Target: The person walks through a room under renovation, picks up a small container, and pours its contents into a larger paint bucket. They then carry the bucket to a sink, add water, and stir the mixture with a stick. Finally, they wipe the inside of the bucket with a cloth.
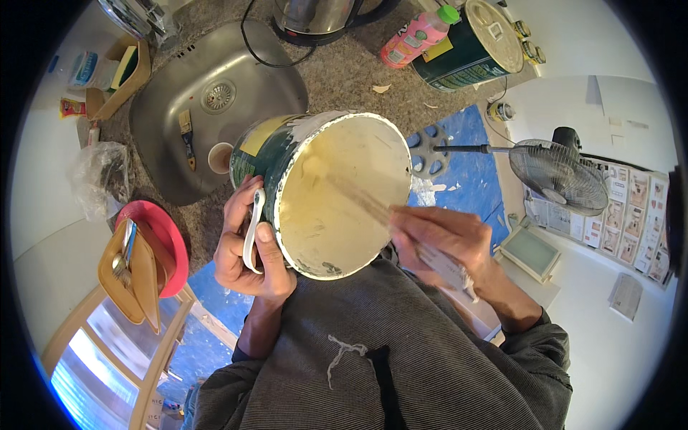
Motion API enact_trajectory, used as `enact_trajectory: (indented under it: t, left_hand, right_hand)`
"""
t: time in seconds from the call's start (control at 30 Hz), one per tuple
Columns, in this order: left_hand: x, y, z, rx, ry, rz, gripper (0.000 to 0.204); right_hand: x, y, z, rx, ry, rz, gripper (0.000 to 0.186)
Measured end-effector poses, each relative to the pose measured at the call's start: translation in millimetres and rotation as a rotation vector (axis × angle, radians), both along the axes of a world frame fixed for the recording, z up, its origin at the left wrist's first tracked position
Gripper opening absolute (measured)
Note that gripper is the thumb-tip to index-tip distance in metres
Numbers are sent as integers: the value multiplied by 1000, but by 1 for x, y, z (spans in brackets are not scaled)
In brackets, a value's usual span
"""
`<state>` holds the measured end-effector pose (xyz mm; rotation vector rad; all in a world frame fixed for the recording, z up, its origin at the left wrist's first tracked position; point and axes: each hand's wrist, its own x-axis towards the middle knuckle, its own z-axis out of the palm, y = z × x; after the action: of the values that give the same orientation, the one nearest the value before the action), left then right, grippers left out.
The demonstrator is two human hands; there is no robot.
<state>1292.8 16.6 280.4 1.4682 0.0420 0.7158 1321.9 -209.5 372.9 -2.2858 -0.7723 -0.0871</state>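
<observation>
A dark green paint bucket (276, 204) with a paint-crusted white rim is tipped on its side, its mouth turned toward me. Cream paint coats its inner walls. My left hand (251, 247) grips it at the left edge, fingers and thumb closed round the white handle. Inside the mouth, a pale stick (358, 197), smeared by motion, slants down to the right. My right hand (448, 240) is closed around this stick, and its paint-caked end sticks out below the fingers. The stick's far tip is too blurred to make out.
Behind the bucket is a steel sink (168, 93) holding a paintbrush (187, 136) and a cup (220, 157). A kettle (315, 18), pink bottle (416, 39) and second paint bucket (473, 50) stand on the counter. A fan (555, 175) is at right, a pink bowl (178, 247) at left.
</observation>
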Motion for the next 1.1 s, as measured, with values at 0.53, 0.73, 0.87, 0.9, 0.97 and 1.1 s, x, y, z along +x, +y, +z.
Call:
enact_trajectory:
  t: [0.53,0.73,0.87,0.9,0.97,1.1]
  left_hand:
    - [10,3,-20,-245,24,19,30]
    - [15,27,-18,-272,156,44,31]
    - [15,35,-24,-267,185,51,31]
    - [15,36,-24,-271,195,62,31]
    - [17,39,-25,-290,217,81,30]
    - [13,44,-33,-294,212,112,30]
  right_hand:
    - [-12,16,2,244,313,-249,13]
    - [26,33,-4,137,1,-65,21]
    - [33,58,-21,226,97,126,27]
    - [31,64,-14,240,146,146,23]
    - [34,61,-13,214,178,232,22]
    - [54,46,16,46,318,313,15]
